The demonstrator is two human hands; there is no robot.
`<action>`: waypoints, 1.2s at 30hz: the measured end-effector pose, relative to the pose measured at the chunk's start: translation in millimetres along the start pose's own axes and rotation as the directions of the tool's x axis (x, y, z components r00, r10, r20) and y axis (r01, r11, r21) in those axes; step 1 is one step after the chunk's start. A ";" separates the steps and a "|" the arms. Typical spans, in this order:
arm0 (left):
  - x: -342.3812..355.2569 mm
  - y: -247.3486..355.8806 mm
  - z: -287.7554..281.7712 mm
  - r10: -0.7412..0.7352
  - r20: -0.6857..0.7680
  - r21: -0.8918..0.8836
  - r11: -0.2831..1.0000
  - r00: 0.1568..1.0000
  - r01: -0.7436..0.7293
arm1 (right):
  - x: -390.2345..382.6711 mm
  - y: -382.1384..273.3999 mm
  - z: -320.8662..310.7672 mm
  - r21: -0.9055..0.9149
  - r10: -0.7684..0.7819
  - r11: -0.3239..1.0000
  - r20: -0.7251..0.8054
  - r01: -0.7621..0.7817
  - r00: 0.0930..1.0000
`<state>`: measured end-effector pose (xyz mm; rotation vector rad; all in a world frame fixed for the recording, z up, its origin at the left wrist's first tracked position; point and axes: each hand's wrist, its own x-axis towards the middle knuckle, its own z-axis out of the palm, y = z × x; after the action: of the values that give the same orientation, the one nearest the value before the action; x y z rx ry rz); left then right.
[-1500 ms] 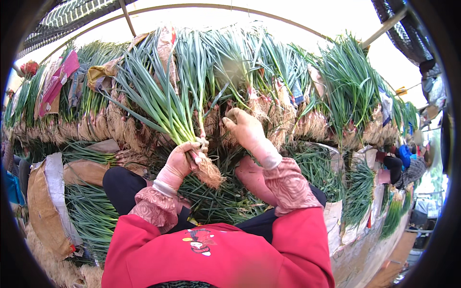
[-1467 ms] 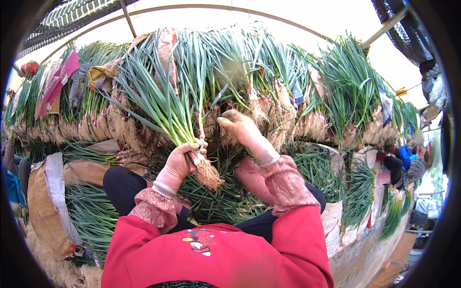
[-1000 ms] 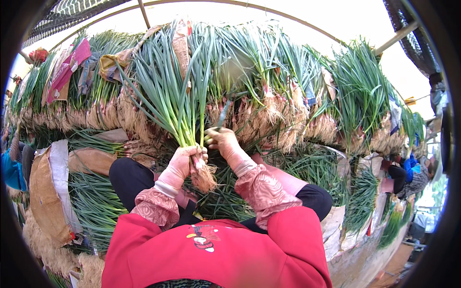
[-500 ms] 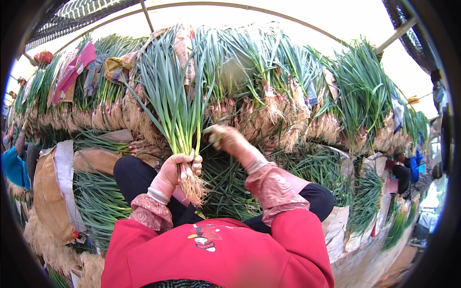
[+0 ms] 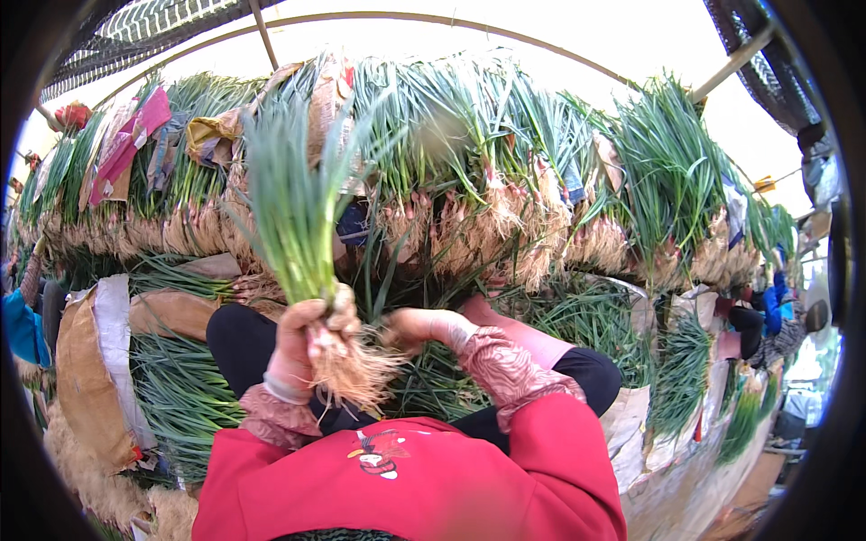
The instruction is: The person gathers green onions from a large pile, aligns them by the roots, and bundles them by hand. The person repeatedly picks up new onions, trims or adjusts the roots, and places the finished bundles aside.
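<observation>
My left hand [image 5: 293,347] is wrapped round the base of a bunch of green garlic [image 5: 302,203]. Its leaves point up and away and are blurred, while the pinkish-white bulbs and long pale roots [image 5: 356,374] hang out below my fingers toward me. Just right of those roots is my right hand [image 5: 417,327], bent at the wrist with its fingers turned down. The fingertips are partly hidden and smeared, so whether they touch the roots or hold anything does not show. Loose green leaves [image 5: 433,379] lie between my legs beneath both hands.
A long, high row of green garlic [image 5: 442,117] stretches across in front, roots toward me. More bunches lie at my left [image 5: 180,397] and right [image 5: 681,379], beside brown sheeting [image 5: 90,388]. Another person [image 5: 780,334] sits at the far right; a blue-clad part of someone [image 5: 23,325] shows far left.
The bunch has tipped and shifted slightly left and nearer me, its roots fanning out to the right. My right hand has dropped from beside the stems to beside the roots.
</observation>
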<state>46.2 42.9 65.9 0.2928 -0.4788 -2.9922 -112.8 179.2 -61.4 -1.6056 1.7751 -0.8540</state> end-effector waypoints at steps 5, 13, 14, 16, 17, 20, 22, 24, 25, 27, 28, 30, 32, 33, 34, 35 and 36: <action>30.2 12.4 -7.8 -0.042 -0.011 0.177 0.983 0.999 0.043 | 14.6 30.6 -90.5 -0.033 0.604 0.665 -0.563 -0.746 0.564; 57.9 -10.9 -52.4 -0.021 -0.229 0.247 0.966 0.973 0.079 | 20.8 -34.2 -83.2 -0.295 0.379 0.757 -0.528 -0.583 0.760; 61.9 -14.8 -53.1 -0.026 -0.189 0.263 0.962 0.982 0.076 | 9.5 -45.7 -69.0 -0.357 0.493 0.704 -0.378 -0.614 0.784; 70.1 -17.8 -53.1 -0.164 -0.297 0.377 0.885 0.941 0.273 | -15.7 -58.4 -44.5 -0.360 0.246 0.870 -0.278 -0.338 0.929; 72.7 -20.9 -52.0 -0.254 -0.274 0.299 0.894 0.928 0.333 | -26.4 -60.1 -37.6 -0.269 0.191 0.925 -0.287 -0.270 0.939; 71.1 -29.8 -48.1 -0.217 -0.338 0.239 0.921 0.916 0.307 | -50.5 -56.0 -29.9 0.052 0.114 0.993 -0.266 -0.104 0.957; 65.0 -29.8 -48.7 -0.222 -0.387 0.268 0.902 0.895 0.339 | -52.8 -48.6 -33.8 0.087 0.076 0.994 -0.063 -0.071 0.995; 59.3 -26.7 -54.5 -0.249 -0.346 0.348 0.861 0.905 0.370 | -46.3 -41.6 -36.4 0.462 0.367 0.716 0.387 -0.523 0.846; 56.6 -28.1 -58.8 -0.250 -0.286 0.298 0.894 0.925 0.334 | -40.9 -38.1 -36.9 0.511 0.475 0.513 0.501 -0.690 0.724; 53.6 -30.1 -68.2 -0.193 -0.368 0.364 0.870 0.910 0.331 | -29.7 -32.3 -30.8 0.868 0.514 0.327 0.169 -0.375 0.841; 51.4 -32.4 -71.1 -0.219 -0.396 0.321 0.877 0.892 0.357 | -27.0 -30.7 -24.2 0.923 0.554 0.326 -0.011 -0.205 0.833; 45.7 -34.6 -67.6 -0.216 -0.468 0.339 0.852 0.857 0.400 | -22.1 -24.0 -15.4 0.992 0.616 -0.083 -0.026 0.098 0.787; 32.6 -31.2 -49.1 -0.243 -0.444 0.191 0.915 0.862 0.357 | -20.8 -14.7 -13.0 0.943 0.595 -0.150 -0.155 0.299 0.789; 24.0 -22.2 -35.3 -0.232 -0.398 0.240 0.907 0.887 0.345 | -18.9 -9.0 -15.9 0.907 0.589 -0.129 -0.256 0.401 0.767; 14.3 -4.8 -18.6 -0.296 -0.359 0.175 0.910 0.885 0.375 | -19.8 -3.6 -21.4 0.971 0.602 0.128 -0.238 0.202 0.762; -1.8 15.5 -0.2 -0.266 -0.279 0.101 0.947 0.923 0.304 | -18.5 2.6 -28.8 0.745 0.476 0.633 -0.160 -0.210 0.865; -18.7 33.3 18.3 -0.173 -0.199 -0.071 0.984 0.965 0.162 | -15.7 8.2 -40.4 0.229 0.537 0.829 -0.073 -0.510 0.841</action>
<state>62.9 19.2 96.8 0.6602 -0.3674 -3.0828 -147.9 198.2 -42.7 -0.8696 2.0102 -0.8476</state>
